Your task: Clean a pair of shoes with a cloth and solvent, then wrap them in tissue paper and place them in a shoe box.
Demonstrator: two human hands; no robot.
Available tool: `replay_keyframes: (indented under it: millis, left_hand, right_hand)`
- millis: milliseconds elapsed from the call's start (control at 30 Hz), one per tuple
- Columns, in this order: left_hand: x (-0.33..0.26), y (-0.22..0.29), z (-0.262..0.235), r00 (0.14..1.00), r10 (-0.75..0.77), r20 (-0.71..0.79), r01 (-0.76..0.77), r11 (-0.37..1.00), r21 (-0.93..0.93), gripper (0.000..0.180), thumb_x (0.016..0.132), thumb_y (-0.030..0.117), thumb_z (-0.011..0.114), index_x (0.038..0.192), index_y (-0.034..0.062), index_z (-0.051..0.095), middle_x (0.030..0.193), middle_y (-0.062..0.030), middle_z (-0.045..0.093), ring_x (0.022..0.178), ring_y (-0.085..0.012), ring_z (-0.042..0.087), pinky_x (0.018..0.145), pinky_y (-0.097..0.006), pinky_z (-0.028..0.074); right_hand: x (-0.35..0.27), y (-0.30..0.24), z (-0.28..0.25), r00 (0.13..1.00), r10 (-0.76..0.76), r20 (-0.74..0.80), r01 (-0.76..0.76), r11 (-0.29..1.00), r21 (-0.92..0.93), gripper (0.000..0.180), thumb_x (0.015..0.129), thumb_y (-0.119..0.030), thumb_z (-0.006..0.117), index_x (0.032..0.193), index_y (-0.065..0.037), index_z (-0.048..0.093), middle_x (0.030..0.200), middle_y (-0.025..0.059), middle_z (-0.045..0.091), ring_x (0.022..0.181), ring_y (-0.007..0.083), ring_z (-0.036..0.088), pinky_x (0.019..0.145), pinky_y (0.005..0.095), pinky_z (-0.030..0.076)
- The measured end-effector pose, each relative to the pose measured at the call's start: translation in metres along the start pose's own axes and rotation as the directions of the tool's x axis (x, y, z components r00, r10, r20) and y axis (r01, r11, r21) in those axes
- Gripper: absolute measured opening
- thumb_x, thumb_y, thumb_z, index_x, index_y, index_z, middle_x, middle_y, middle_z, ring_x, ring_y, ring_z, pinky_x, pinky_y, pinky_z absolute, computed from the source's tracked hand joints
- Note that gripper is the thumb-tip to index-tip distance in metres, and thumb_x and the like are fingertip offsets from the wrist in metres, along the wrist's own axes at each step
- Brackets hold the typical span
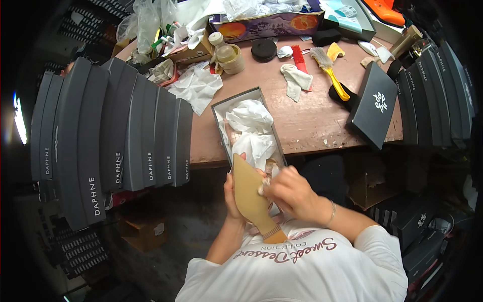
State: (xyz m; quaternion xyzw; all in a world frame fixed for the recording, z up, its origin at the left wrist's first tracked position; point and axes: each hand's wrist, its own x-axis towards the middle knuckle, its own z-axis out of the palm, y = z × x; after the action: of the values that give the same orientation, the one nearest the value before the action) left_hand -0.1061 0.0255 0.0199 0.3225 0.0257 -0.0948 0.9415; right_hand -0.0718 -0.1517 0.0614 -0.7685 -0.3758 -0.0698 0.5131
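A pointed shoe (246,194) is tilted with its smooth beige sole toward me and its toe away from my body. My left hand (231,199) grips it from the left and beneath, most fingers hidden behind it. Fingers pinched, my right hand (294,194) presses a small white piece (261,188), perhaps cloth, against the shoe's right edge; that hand is slightly blurred. Just beyond both hands, an open dark grey shoebox (274,126) rests at the table's near edge. White tissue paper (249,118) fills it, partly covering something pinkish.
Dark shoeboxes are stacked high at the left (115,126) and the right (427,95). A black box lid (370,121) leans at the table's (312,126) right. Farther back lie a yellow-handled brush (332,75), a red brush (299,58), a white cloth (297,81) and a jar (230,59).
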Motion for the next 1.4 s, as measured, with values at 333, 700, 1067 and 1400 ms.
replay_keyframes:
  millis: [333,700,1067,1400]
  left_hand:
    - [0.006,0.011,0.022,0.979,-0.069,-0.193,0.083,0.995,0.062,0.064,0.097,0.05,0.026,0.146,0.0077,0.025,0.116,-0.0103,0.056,0.103,-0.0203,0.058,0.091,-0.035,0.047]
    - [0.016,0.005,0.02,0.999,-0.046,-0.01,0.046,0.999,-0.025,0.06,0.099,0.046,0.025,0.145,0.0081,0.029,0.126,-0.0124,0.052,0.113,-0.0229,0.054,0.096,-0.037,0.045]
    - [0.012,0.003,0.035,0.936,-0.047,-0.348,0.095,0.988,0.122,0.06,0.098,0.05,0.028,0.142,0.01,0.034,0.12,-0.0143,0.056,0.105,-0.0254,0.059,0.091,-0.037,0.049]
    - [0.005,0.005,0.026,0.961,-0.189,-0.203,0.189,0.982,-0.023,0.06,0.099,0.047,0.025,0.145,0.0079,0.03,0.134,-0.0124,0.047,0.117,-0.0232,0.052,0.1,-0.037,0.042]
  right_hand:
    - [0.008,0.001,0.004,0.987,-0.16,-0.019,0.156,0.979,-0.133,0.023,0.072,-0.015,0.068,0.094,-0.009,0.064,0.081,0.0049,0.054,0.072,0.0213,0.051,0.064,0.0357,0.036]
    - [0.013,-0.008,0.002,0.969,-0.246,0.007,0.239,0.936,-0.258,0.017,0.07,-0.017,0.059,0.085,-0.009,0.059,0.079,0.0061,0.052,0.074,0.0211,0.054,0.066,0.0371,0.038]
    - [0.035,0.011,0.006,0.96,-0.272,0.06,0.277,0.907,-0.316,0.017,0.064,-0.018,0.061,0.08,-0.011,0.057,0.073,0.0027,0.046,0.066,0.0216,0.047,0.062,0.0369,0.035]
    - [0.059,0.023,0.014,0.982,-0.173,-0.073,0.143,0.941,-0.306,0.014,0.061,-0.02,0.061,0.068,-0.012,0.052,0.068,0.0022,0.046,0.068,0.0199,0.05,0.065,0.0395,0.04]
